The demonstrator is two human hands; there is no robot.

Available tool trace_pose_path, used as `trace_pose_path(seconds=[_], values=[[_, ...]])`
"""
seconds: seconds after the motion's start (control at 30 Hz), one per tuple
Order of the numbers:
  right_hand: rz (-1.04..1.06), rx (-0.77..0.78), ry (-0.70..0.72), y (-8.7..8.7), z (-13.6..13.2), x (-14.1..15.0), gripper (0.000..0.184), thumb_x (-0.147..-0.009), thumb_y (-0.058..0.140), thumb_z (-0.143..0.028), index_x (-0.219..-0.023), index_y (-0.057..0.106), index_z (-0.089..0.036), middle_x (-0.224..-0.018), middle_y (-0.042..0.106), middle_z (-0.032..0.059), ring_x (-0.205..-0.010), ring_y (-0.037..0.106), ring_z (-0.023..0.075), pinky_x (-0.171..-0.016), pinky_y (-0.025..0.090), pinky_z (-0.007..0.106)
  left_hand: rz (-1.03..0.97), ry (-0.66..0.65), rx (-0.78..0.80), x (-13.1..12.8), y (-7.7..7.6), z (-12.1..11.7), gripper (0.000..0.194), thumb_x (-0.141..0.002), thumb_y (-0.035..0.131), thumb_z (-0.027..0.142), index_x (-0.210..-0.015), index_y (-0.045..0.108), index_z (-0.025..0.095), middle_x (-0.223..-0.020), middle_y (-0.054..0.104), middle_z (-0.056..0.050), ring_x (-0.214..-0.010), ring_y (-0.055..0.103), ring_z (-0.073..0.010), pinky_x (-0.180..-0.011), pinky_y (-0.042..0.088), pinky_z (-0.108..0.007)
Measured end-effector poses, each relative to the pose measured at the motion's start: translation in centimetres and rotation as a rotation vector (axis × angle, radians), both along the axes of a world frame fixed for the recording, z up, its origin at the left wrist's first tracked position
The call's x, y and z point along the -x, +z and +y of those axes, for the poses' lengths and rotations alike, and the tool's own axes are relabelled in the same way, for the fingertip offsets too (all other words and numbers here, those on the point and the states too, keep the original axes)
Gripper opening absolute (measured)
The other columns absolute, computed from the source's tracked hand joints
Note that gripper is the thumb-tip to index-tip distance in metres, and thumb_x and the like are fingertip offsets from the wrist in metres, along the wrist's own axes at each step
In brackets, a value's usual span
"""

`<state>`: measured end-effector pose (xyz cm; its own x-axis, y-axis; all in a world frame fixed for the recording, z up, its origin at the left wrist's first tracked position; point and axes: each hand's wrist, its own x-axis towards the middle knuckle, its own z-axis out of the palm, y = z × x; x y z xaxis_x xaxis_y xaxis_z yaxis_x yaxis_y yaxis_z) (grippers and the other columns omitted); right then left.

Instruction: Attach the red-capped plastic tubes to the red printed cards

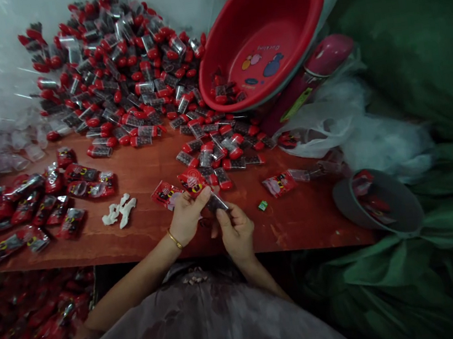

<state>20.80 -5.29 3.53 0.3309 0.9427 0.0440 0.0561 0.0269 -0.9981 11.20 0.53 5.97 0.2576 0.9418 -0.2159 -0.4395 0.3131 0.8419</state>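
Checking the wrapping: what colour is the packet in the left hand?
The packet is mainly red, with a pale circular print; head view.

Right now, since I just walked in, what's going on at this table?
A person's left hand holds a red printed packet, while the right hand pinches a clear tube with dark contents close against it. Beyond the hands, a large pile of red-ended tubes lies beside a tilted red basin. More red packets lie off to the left.
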Motion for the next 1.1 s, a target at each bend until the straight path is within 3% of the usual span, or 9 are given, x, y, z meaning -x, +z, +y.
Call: trace_pose_path(seconds=[0.23,0.33,0.57,0.77,0.93,1.1], values=[[-0.147,-0.003,-0.054,0.0,-0.2,0.4,0.024,-0.083,0.054,-0.039,-0.080,0.063,-0.017,-0.056,0.062,-0.0019,-0.044,0.053,0.0099,-0.040,0.043,0.020,0.044,-0.114,0.188,-0.9,0.4,-1.3,0.047,-0.065,0.067,0.055,-0.080,0.066,0.011,-0.060,0.062,-0.002,-0.034,0.048,-0.0089,-0.023,0.032,-0.019],[-0.132,-0.009,-0.014,-0.1,-0.1,0.4,0.024,-0.082,0.055,-0.039,-0.082,0.064,-0.017,-0.062,0.065,-0.0006,-0.049,0.057,0.0110,-0.044,0.046,0.021,0.071,-0.124,0.135,-0.3,0.3,-1.3,0.044,-0.064,0.069,0.052,-0.080,0.066,0.011,-0.051,0.052,0.003,-0.033,0.042,-0.0056,-0.026,0.031,-0.017],[0.037,0.009,0.068,-0.1,-0.1,0.7,0.024,-0.085,0.053,-0.040,-0.089,0.062,-0.018,-0.065,0.066,-0.0016,-0.035,0.053,0.0076,-0.036,0.043,0.019,0.019,-0.044,0.012,0.5,0.2,-0.2,0.042,-0.071,0.063,0.053,-0.060,0.056,0.013,-0.046,0.048,0.004,-0.036,0.038,-0.0033,-0.033,0.030,-0.015],[-0.164,-0.013,-0.041,-0.3,0.3,1.0,0.023,-0.082,0.056,-0.038,-0.082,0.067,-0.017,-0.067,0.067,0.0003,-0.056,0.061,0.0123,-0.050,0.049,0.022,0.093,-0.054,0.035,0.4,0.0,-1.7,0.041,-0.071,0.065,0.050,-0.086,0.064,0.013,-0.054,0.053,0.004,-0.031,0.039,-0.0050,-0.025,0.031,-0.018],[0.118,0.022,0.116,-0.8,0.5,0.9,0.027,-0.085,0.051,-0.042,-0.090,0.063,-0.017,-0.066,0.064,-0.0016,-0.036,0.049,0.0064,-0.035,0.041,0.018,0.053,-0.079,0.028,0.8,0.1,-0.8,0.045,-0.067,0.065,0.056,-0.077,0.066,0.012,-0.048,0.051,0.004,-0.035,0.040,-0.0041,-0.031,0.031,-0.015],[0.230,0.041,0.114,-0.9,0.4,1.2,0.029,-0.085,0.052,-0.044,-0.079,0.060,-0.017,-0.063,0.063,-0.0015,-0.032,0.046,0.0046,-0.033,0.038,0.016,0.095,-0.051,0.053,0.3,0.6,0.2,0.048,-0.067,0.063,0.059,-0.069,0.065,0.011,-0.054,0.061,-0.001,-0.032,0.036,-0.0020,-0.030,0.025,-0.015]])
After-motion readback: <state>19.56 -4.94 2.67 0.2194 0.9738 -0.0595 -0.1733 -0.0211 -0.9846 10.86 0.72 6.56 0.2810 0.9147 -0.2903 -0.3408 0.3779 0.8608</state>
